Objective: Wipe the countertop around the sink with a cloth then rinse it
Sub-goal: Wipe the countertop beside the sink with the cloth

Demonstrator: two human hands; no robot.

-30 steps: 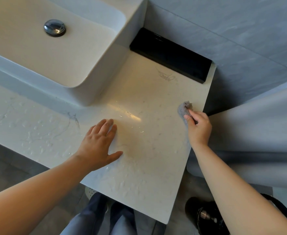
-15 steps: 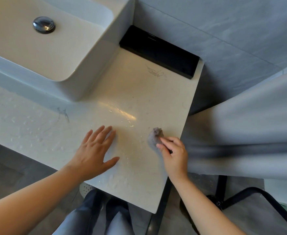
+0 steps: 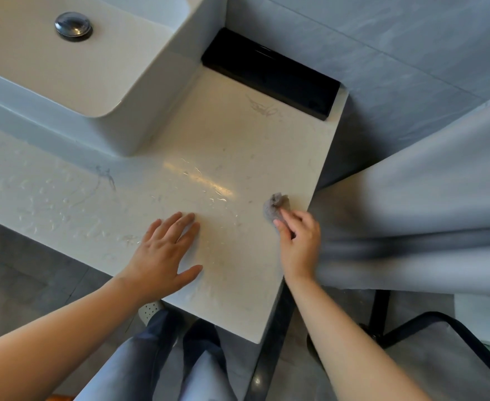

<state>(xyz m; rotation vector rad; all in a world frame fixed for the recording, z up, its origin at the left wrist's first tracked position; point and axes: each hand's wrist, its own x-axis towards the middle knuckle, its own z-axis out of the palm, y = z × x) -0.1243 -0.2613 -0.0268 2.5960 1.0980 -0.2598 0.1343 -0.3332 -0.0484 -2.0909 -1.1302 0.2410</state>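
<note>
A white marbled countertop (image 3: 223,140) carries a white vessel sink (image 3: 151,91) at the upper left, with a chrome drain plug (image 3: 73,26) in its basin. My right hand (image 3: 299,244) pinches a small crumpled grey cloth (image 3: 274,208) and holds it against the countertop close to the right edge. My left hand (image 3: 165,253) rests flat on the counter near the front edge, fingers spread. Water droplets and streaks glisten on the surface between and to the left of my hands.
A black rectangular box (image 3: 270,73) lies against the grey tiled wall (image 3: 382,39) at the back of the counter. A grey curtain (image 3: 426,198) hangs right beside the counter's right edge. Below are my legs (image 3: 157,363) and a dark-framed bin (image 3: 440,357).
My right hand first dragged the cloth from the right edge toward me and leftward, then back out toward the right edge. My left hand stayed flat in place.
</note>
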